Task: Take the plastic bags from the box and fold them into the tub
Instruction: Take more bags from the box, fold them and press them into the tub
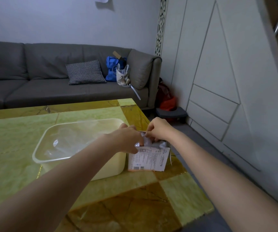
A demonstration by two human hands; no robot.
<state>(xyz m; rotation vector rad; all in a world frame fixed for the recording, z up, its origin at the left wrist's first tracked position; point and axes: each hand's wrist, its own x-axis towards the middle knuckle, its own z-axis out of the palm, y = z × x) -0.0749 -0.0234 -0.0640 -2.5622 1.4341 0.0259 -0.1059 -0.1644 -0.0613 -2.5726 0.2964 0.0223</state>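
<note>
We see a small white cardboard box standing upright at the right edge of the green and amber marble-patterned table, its open top facing up and its printed face turned towards us; its long axis we cannot tell for sure. The print is rows of tiny characters, a vertical line of larger ones near the right edge, and barcodes low on the left, all too small for us to read. Crumpled clear plastic bags bulge out of the opening. Our left hand reaches across from the left with fingers curled down onto the plastic at the box mouth, thumb against the near flap. Our right hand pinches the plastic at the far side with bent fingers. Just left of the box, touching it or nearly so, sits the translucent rectangular plastic tub, long side running left to right, with some clear film inside.
</note>
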